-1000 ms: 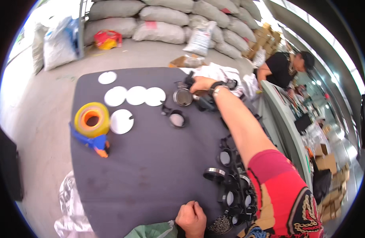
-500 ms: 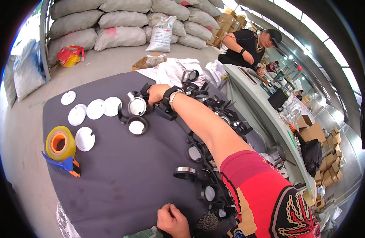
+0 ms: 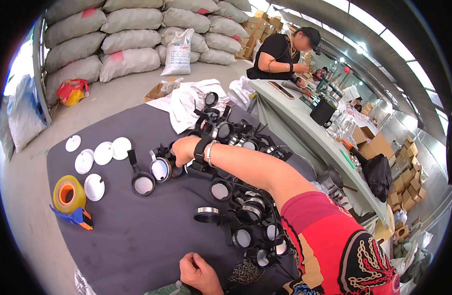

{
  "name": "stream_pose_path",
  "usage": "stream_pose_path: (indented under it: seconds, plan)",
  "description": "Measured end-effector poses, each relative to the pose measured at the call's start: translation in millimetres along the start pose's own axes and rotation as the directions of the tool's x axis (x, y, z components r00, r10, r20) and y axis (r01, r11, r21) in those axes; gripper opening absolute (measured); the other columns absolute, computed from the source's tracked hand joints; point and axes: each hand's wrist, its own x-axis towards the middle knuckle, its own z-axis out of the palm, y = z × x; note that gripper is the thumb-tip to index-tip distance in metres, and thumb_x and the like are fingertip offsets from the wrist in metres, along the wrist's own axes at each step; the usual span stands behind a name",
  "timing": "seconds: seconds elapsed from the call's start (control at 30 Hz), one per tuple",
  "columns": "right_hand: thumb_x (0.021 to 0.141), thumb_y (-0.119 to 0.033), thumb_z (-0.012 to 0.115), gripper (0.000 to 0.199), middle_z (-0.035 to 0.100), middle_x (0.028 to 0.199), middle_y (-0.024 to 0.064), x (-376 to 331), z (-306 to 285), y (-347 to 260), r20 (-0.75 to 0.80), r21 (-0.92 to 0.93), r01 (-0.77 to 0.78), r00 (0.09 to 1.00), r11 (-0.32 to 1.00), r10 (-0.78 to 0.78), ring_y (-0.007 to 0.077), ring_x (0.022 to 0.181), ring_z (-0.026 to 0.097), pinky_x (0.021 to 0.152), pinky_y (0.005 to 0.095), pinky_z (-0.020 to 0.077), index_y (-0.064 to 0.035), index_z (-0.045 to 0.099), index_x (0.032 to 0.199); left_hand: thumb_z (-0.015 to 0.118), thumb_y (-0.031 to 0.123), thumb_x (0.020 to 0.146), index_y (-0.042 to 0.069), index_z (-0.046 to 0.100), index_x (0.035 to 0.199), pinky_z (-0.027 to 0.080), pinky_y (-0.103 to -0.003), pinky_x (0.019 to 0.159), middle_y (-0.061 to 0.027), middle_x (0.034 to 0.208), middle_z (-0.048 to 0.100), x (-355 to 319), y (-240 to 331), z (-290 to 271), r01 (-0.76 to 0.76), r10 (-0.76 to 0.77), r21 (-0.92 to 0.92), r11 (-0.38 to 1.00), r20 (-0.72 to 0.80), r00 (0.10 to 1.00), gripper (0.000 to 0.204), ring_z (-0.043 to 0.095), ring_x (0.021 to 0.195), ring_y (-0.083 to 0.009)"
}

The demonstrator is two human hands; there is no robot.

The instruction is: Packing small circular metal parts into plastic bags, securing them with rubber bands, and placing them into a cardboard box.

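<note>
My right hand [image 3: 184, 150] reaches across the dark cloth to the far middle of the table. Its fingers curl down onto a black round part [image 3: 176, 170], and the fingertips are partly hidden. Beside it lies a round part with a silver rim and pale disc [image 3: 160, 169]. Just left of that is a black ring with a straight arm and a grey disc [image 3: 143, 184]. My left hand [image 3: 200, 273] rests near the front edge, closed in a loose fist, with nothing visible in it. Close to it sits a heap of small metal pieces [image 3: 245, 272].
Several similar black parts [image 3: 243, 238] crowd the table's right side. White discs [image 3: 103, 153], a tape roll [image 3: 68, 195] and a blue dispenser [image 3: 74, 216] lie left. White cloth [image 3: 186, 105] covers the far edge. A co-worker [image 3: 280, 56] stands behind a long table [image 3: 304, 115].
My right hand has drawn slightly nearer, bent over the black parts. The black ring with the arm now lies farther left, its arm pointing away. The view has shifted; my left hand stays closed.
</note>
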Motion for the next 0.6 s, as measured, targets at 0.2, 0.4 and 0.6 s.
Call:
stream_pose_path:
  seconds: [0.2,0.4,0.6]
  plan:
    - [0.069,-0.028,0.067,0.038,0.069,0.091,0.0159,-12,8,6,-0.009,0.017,0.035,0.999,0.999,-0.035,0.0321,0.086,0.066,0.072,0.0431,0.0517,-0.0033,0.07,0.097,0.06,-0.004,0.08,-0.004,0.058,0.081,0.046,-0.034,0.056,-0.0128,0.071,0.059,0,-1,1,-0.007,0.007,0.0,1.0,0.013,1.0,0.002,0.056,0.06,-0.024]
    - [0.068,-0.03,0.067,0.035,0.07,0.089,0.0145,-38,25,-1,0.0,0.043,0.025,1.0,0.999,-0.025,0.0315,0.084,0.067,0.071,0.0409,0.0534,-0.0035,0.072,0.09,0.059,-0.002,0.082,-0.004,0.058,0.081,0.045,-0.034,0.057,-0.0127,0.072,0.059,0,-2,0,0.019,-0.019,-0.006,1.0,0.021,1.0,0.002,0.056,0.061,-0.0239]
    - [0.068,-0.028,0.067,0.034,0.069,0.087,0.0148,-64,39,-5,-0.019,0.068,0.078,0.997,0.995,-0.077,0.0319,0.082,0.067,0.07,0.041,0.0533,-0.0015,0.072,0.089,0.059,-0.001,0.083,-0.004,0.057,0.081,0.045,-0.033,0.057,-0.0123,0.071,0.059,0,-3,0,0.002,-0.001,-0.007,1.0,0.02,1.0,0.004,0.055,0.06,-0.0233]
